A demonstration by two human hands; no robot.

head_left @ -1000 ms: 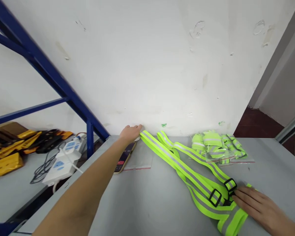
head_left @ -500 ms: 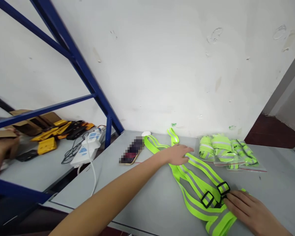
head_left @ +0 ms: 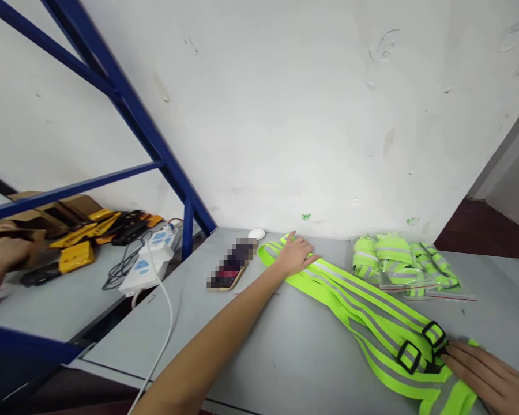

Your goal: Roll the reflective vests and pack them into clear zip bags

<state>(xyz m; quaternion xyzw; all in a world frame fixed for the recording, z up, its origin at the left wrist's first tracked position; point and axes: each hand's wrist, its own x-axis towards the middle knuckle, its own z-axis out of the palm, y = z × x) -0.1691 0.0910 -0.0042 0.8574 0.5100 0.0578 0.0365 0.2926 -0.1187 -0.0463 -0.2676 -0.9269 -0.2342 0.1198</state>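
Neon-yellow reflective straps [head_left: 350, 300] with grey stripes lie stretched diagonally across the grey table. Over their far left end rests my left hand [head_left: 294, 255], palm down with the fingers apart. At the near right end my right hand [head_left: 488, 369] lies flat on the bunched straps, fingers extended side by side, just beside a black buckle [head_left: 433, 334]. A second black buckle [head_left: 409, 356] sits to its left. Clear bags of folded neon straps [head_left: 393, 259] are behind, near the wall.
A phone [head_left: 233, 265] and a white round object [head_left: 256, 234] lie left of the straps. Further left are a white power strip [head_left: 149, 265] with a cable, a blue metal frame [head_left: 155, 144], yellow and black items [head_left: 76, 257], and another person's hand [head_left: 8, 252] at cardboard.
My right hand has moved right and nearer with the buckled end, and the straps are straighter. My left hand has shifted slightly left, and the loop beyond it has been drawn down under it.
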